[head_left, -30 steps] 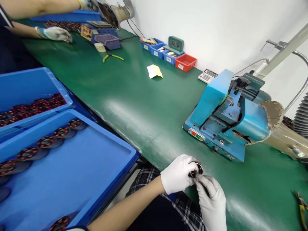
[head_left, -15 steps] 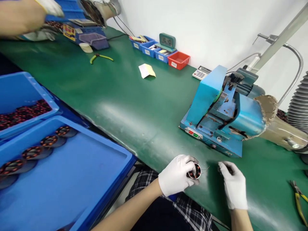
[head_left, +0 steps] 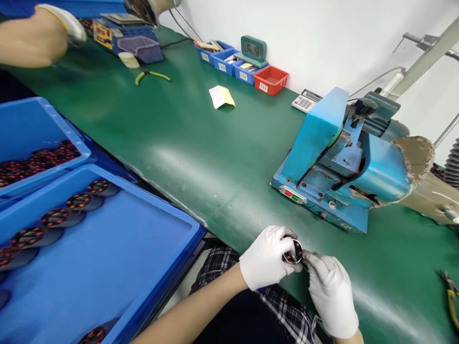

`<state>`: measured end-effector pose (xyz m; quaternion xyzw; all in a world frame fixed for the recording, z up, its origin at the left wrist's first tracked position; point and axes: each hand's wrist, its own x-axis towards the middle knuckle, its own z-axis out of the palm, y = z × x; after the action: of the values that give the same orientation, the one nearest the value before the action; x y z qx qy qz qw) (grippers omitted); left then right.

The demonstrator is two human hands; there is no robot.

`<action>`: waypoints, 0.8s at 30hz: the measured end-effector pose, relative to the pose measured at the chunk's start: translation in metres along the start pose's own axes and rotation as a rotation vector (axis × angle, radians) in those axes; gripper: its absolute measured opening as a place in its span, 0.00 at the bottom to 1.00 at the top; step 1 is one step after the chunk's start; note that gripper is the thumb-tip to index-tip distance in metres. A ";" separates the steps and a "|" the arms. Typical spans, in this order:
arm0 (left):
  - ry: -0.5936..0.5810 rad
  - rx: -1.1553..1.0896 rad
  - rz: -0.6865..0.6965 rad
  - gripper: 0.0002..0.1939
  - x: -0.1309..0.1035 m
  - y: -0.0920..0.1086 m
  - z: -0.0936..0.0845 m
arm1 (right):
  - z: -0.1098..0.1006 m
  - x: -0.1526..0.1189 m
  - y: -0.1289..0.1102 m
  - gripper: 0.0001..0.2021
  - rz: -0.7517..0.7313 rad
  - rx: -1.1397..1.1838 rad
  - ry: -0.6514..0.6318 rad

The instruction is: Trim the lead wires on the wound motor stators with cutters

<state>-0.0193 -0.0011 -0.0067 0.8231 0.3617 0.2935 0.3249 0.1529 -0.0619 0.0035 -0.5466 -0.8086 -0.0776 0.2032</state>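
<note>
My left hand (head_left: 267, 258), in a white glove with darkened fingertips, is closed around a motor stator (head_left: 297, 247), a short metal ring with dark and copper-coloured windings inside. The ring's open end faces up toward me, and part of its wall is hidden by my fingers. My right hand (head_left: 332, 289), gloved too, is pinched at the ring's right edge, where thin wire leads come out. Its fingertips cover most of the wires. Both hands are above the green table (head_left: 229, 210) near its front edge.
A blue belt machine (head_left: 322, 162) stands beyond my hands. At left, a blue tray (head_left: 118, 248) holds several stators in a row beside a blue bin (head_left: 77, 129). Pliers (head_left: 451, 296) lie far right. A co-worker's gloved hand (head_left: 68, 26) is at the upper left.
My right hand has moved left from the table to the stator and now pinches at its wires. My left hand still holds the stator. The co-worker's hand has shifted.
</note>
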 end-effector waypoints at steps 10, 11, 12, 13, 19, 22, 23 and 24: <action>0.030 0.028 0.008 0.16 0.000 0.000 0.001 | -0.013 -0.017 0.026 0.06 0.197 0.211 -0.009; 0.028 0.031 0.014 0.16 0.001 0.000 0.001 | -0.015 -0.013 0.026 0.06 0.206 0.265 0.024; 0.024 0.034 0.017 0.17 0.000 -0.001 0.001 | -0.015 -0.009 0.024 0.08 0.191 0.296 0.051; 0.019 0.039 0.018 0.16 0.000 -0.001 0.000 | -0.015 -0.004 0.020 0.10 0.156 0.309 0.067; 0.003 0.093 0.014 0.11 -0.003 -0.001 0.001 | -0.002 0.006 -0.007 0.06 0.119 0.371 0.102; 0.028 0.086 0.025 0.10 -0.004 0.001 0.003 | 0.003 -0.003 -0.013 0.05 0.230 0.290 0.152; 0.044 0.067 0.038 0.09 -0.004 0.000 0.002 | 0.004 -0.005 -0.014 0.06 0.274 0.258 0.158; 0.059 0.042 0.057 0.08 -0.005 -0.001 0.001 | 0.006 -0.007 -0.015 0.07 0.310 0.234 0.151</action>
<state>-0.0217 -0.0046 -0.0088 0.8307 0.3536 0.3193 0.2881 0.1404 -0.0718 -0.0037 -0.6300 -0.7007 0.0083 0.3348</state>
